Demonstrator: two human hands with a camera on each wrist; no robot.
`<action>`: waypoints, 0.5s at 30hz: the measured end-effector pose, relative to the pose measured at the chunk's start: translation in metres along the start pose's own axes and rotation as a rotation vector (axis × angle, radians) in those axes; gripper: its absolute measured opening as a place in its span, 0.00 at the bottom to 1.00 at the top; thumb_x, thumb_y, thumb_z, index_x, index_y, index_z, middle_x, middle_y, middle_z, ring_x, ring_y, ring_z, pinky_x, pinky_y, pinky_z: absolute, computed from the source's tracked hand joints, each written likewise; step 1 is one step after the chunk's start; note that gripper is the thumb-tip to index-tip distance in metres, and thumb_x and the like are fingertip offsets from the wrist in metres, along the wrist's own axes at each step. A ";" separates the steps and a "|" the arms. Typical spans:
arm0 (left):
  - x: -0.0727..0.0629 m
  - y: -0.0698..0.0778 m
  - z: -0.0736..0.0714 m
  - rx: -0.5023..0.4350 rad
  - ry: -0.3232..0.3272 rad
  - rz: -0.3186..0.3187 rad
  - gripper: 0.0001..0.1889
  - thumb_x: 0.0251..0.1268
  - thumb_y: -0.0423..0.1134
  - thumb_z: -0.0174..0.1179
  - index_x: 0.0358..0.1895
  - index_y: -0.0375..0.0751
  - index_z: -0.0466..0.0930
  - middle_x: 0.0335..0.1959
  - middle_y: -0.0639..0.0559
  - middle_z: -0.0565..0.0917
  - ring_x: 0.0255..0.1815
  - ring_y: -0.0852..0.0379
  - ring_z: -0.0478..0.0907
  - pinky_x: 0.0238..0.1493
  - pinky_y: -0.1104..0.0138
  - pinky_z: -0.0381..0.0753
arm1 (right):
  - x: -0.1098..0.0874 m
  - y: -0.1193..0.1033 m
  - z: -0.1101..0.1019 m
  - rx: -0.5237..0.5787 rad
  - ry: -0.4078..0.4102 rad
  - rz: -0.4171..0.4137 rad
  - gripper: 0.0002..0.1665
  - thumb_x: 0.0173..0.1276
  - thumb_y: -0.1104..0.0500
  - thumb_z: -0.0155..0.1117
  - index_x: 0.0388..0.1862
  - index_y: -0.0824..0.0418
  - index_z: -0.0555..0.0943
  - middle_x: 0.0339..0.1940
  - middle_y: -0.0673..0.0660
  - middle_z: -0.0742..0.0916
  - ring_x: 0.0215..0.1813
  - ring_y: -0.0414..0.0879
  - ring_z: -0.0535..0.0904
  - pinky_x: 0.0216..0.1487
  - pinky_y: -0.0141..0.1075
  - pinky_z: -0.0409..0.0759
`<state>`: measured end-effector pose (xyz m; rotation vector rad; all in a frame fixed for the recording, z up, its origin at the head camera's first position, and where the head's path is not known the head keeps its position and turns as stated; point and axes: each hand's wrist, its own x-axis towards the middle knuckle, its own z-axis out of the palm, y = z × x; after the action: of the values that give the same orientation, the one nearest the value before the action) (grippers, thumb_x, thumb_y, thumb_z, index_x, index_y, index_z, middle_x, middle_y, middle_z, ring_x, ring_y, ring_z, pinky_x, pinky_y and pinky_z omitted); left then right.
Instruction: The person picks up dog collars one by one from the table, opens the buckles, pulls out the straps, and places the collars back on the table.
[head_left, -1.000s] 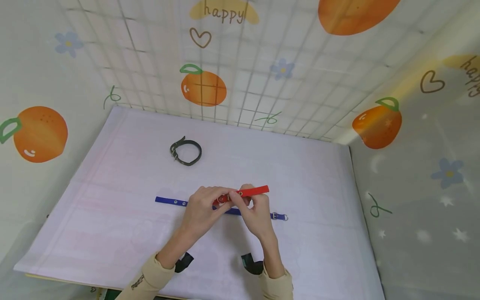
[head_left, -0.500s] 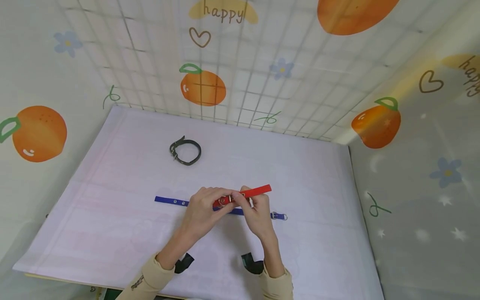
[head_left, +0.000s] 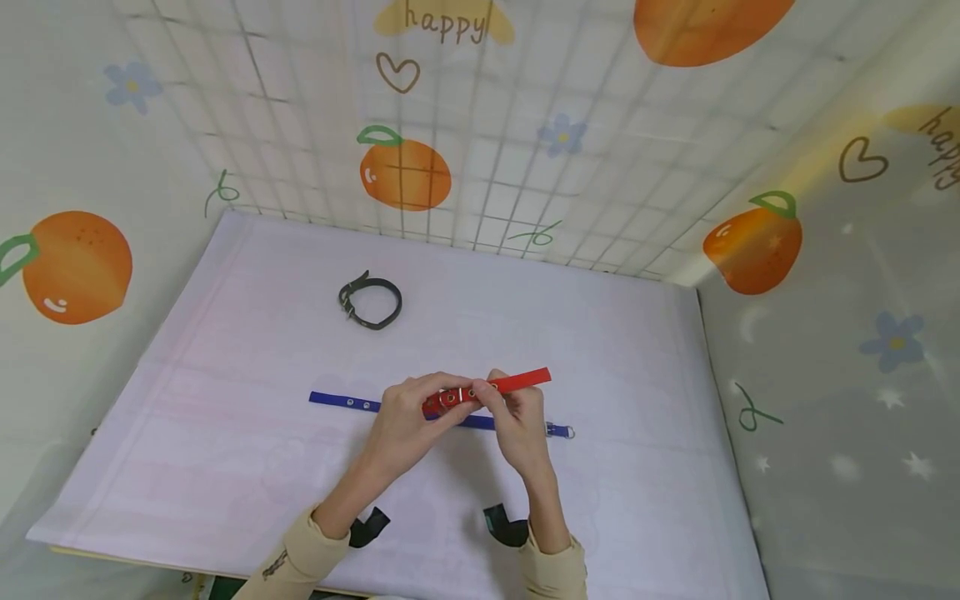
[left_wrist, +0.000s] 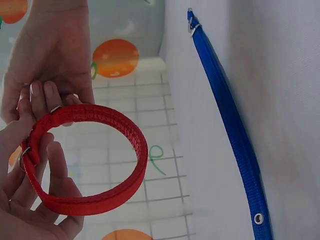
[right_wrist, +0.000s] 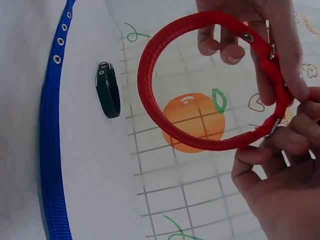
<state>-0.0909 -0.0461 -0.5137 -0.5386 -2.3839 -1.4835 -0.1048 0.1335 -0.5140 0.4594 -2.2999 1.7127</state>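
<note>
Hands (head_left: 399,421) (head_left: 521,429) pinch red collar (left_wrist: 142,160); full loop visible only from wrists.

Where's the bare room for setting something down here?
The table is bare along its right side, past the blue collar, and at the far side right of the dark collar. Crowded: the middle, where left hand and right hand hold the red collar over the blue one.

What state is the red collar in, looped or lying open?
Looped: both wrist views show the red collar as a ring, held by the left hand and right hand. Whether its buckle is fastened, I cannot tell.
</note>
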 end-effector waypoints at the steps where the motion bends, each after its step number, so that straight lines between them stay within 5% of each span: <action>1: 0.000 0.000 0.000 -0.015 -0.003 -0.008 0.17 0.61 0.40 0.81 0.53 0.47 0.91 0.47 0.53 0.95 0.42 0.57 0.91 0.43 0.69 0.88 | 0.000 0.001 0.000 0.001 0.001 0.002 0.18 0.79 0.66 0.60 0.24 0.58 0.78 0.16 0.52 0.70 0.23 0.40 0.65 0.25 0.29 0.62; 15: 0.000 -0.002 0.000 -0.134 -0.040 -0.084 0.15 0.66 0.42 0.77 0.54 0.49 0.90 0.47 0.53 0.95 0.37 0.61 0.89 0.39 0.70 0.89 | 0.000 0.002 -0.004 0.086 0.041 0.009 0.16 0.80 0.68 0.57 0.27 0.62 0.78 0.20 0.55 0.76 0.27 0.40 0.73 0.33 0.31 0.75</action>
<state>-0.0920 -0.0468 -0.5150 -0.5084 -2.3765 -1.6927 -0.1051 0.1381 -0.5148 0.4269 -2.2106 1.8136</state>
